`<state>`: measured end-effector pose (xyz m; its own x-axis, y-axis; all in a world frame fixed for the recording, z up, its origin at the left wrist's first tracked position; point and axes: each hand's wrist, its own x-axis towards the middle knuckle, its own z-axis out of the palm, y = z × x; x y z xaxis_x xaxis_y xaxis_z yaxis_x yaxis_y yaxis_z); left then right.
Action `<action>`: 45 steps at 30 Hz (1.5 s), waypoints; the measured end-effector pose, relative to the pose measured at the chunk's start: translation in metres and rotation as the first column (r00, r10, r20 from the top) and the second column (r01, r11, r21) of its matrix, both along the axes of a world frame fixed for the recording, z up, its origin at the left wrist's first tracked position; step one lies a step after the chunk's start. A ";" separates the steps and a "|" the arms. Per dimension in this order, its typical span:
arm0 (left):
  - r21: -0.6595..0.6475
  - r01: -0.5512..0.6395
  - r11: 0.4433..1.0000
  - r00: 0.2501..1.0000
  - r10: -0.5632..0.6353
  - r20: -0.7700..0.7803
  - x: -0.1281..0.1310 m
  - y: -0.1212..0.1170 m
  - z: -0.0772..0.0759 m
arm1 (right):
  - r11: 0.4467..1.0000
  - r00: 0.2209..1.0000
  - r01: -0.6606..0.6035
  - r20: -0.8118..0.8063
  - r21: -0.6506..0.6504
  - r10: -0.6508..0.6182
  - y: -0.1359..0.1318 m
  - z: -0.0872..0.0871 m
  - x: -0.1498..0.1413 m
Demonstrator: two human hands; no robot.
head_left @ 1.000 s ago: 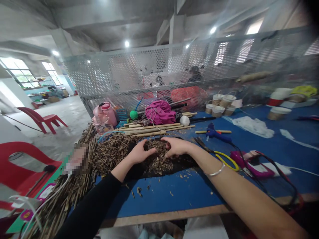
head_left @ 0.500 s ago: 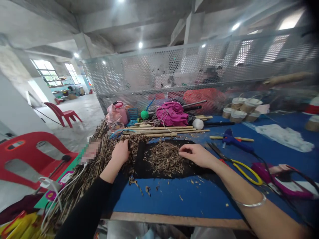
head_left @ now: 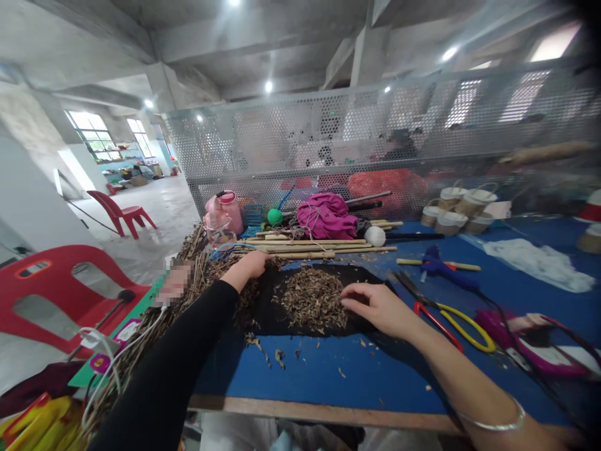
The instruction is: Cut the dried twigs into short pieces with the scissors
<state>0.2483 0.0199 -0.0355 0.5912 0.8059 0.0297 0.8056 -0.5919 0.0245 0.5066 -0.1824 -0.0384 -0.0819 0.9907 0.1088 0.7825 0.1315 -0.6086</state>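
Observation:
A heap of brown dried plant chips lies on a black cloth on the blue table. My right hand rests at the heap's right edge, its fingers curled and touching the chips. My left hand, in a black sleeve, reaches to the far left corner of the cloth, next to a big pile of dried stems. Its fingers are bent down onto the stems, and what they grip, if anything, is hidden.
Bamboo sticks, a pink bottle, a magenta cloth, a blue glue gun, yellow-handled shears and small baskets lie on the table. A perforated metal screen stands behind. Red chairs stand at left.
Both hands were cupped together on the heap; they have parted. My left hand went out to the far left towards the stems, my right drew back to the heap's right edge.

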 end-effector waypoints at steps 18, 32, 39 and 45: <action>0.194 0.079 0.978 0.946 -0.136 0.295 -0.047 0.010 0.036 | 0.983 0.980 0.180 0.076 0.040 -0.183 -0.006 -0.001 0.018; -0.129 -0.020 0.992 0.758 0.099 0.644 -0.069 0.008 0.018 | 0.993 0.992 0.109 0.062 -0.033 -0.107 -0.019 -0.002 0.028; -0.357 0.048 0.933 0.221 0.339 0.914 -0.067 0.002 0.017 | 1.000 1.000 0.023 0.011 0.001 -0.023 -0.007 0.002 0.001; -0.415 0.156 0.896 -0.276 0.443 0.853 -0.063 -0.015 0.021 | 0.998 0.998 -0.043 -0.044 0.055 0.045 0.000 0.013 -0.024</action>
